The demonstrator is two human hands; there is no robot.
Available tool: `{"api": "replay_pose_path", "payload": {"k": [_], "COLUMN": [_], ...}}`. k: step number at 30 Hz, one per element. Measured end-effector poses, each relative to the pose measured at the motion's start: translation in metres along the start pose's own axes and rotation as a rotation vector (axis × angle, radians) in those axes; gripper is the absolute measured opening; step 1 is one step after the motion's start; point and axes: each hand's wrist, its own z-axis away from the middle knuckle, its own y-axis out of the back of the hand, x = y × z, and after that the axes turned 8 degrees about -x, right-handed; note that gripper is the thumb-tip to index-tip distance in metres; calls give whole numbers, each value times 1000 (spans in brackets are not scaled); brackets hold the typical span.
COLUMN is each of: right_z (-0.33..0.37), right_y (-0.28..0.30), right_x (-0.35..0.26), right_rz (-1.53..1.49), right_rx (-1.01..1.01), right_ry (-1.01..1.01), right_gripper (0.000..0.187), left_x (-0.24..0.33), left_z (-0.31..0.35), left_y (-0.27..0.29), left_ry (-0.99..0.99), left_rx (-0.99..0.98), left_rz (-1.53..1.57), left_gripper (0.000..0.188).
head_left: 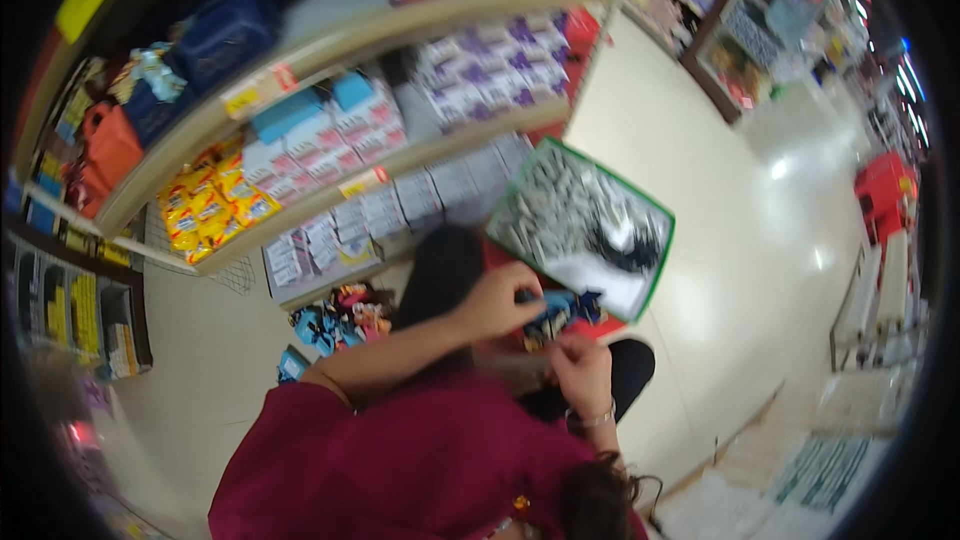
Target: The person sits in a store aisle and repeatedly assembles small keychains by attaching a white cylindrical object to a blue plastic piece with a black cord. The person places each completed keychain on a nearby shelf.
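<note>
My left hand (502,302) is closed, fingers curled, beside a small dark item at its fingertips that is too blurred to name. My right hand (582,364), a bracelet at its wrist, is pinched shut a little lower and to the right; what it grips is hidden. Between and just beyond both hands lies a small bunch of blue, black and patterned fabric pieces (567,312) on a red surface. Touching that area, a green-rimmed tray (657,280) holds many silvery-grey small packets (560,202) and a black bundle (628,252).
Left of my knee, a pile of colourful fabric pieces (335,322) lies on the floor. Shelves ahead carry white-and-purple boxes (495,60), pink-and-white boxes (320,145) and yellow packets (212,202). A red object (885,195) stands at the far right; cardboard (770,475) lies lower right.
</note>
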Motion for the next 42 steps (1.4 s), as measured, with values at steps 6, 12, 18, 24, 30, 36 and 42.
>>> {"api": "replay_pose_path", "payload": {"k": [6,12,18,24,30,36,42], "right_z": [-15,-33,-34,11,-16,-72,-96], "right_y": [-10,-23,-21,22,41,23,38], "right_x": [-13,-7,-2,-41,-74,-76,-67], "right_rz": [-345,-280,-225,503,103,156,811], "right_rx": [34,86,68,130,50,250,69], "right_ry": [8,142,154,328,324,544,585], "right_gripper": [14,12,12,8,6,3,13], "left_x": [0,-8,-9,-3,1,-5,-6], "left_z": [8,7,-6,-5,-2,4,-1], "left_y": [-3,-3,-8,-5,-18,-20,-19], "left_ry": [69,104,246,336,230,-3,-98], "left_rx": [-57,-51,-134,-103,15,99,147], "left_rz": [130,151,431,486,446,13,-155], "left_gripper": [17,18,21,20,19,20,16]}}
